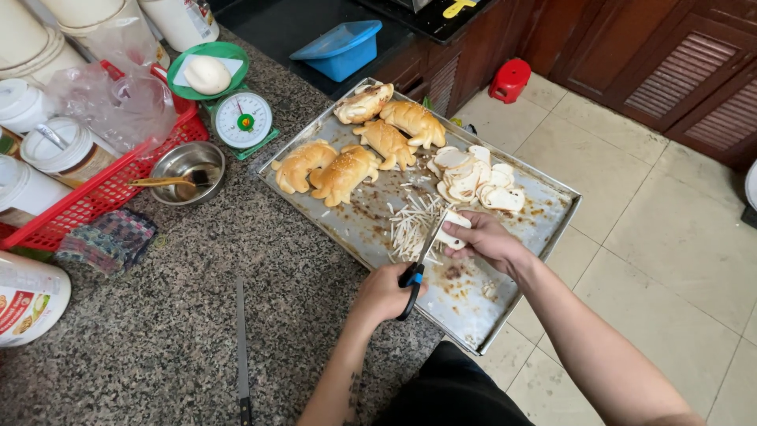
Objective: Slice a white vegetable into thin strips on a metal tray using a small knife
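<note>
1. The left hand [384,293] is wrapped tight around the black-and-blue handles of the scissors [416,267], fingers through or over the loops. The blades run up and away from the hand, slanting toward the far right, over the tray [552,225].
2. The right hand [482,241] pinches a pale slice [453,229] between thumb and fingers, at the blade tips. Whether the blades are biting the slice or only touching it cannot be told.
3. The slice lies just beyond the left hand along the line of the scissors. Its long side crosses the blades, so they meet it edge-on. The right hand is the nearer one, since it holds the slice.
4. Just left of the blades, a heap of thin white strips [412,225] lies on the tray.
5. Beyond the right hand, a pile of uncut slices [477,180] sits near the tray's far edge.
6. Five golden rolls [359,146] fill the tray's far left end.
7. On the granite counter [181,315] a long knife [241,347] lies well apart, to the left of the left arm.
8. Farther off stand a steel bowl [188,170], a green scale [240,118] carrying a ball of dough [206,75], and a red basket [95,189].
</note>
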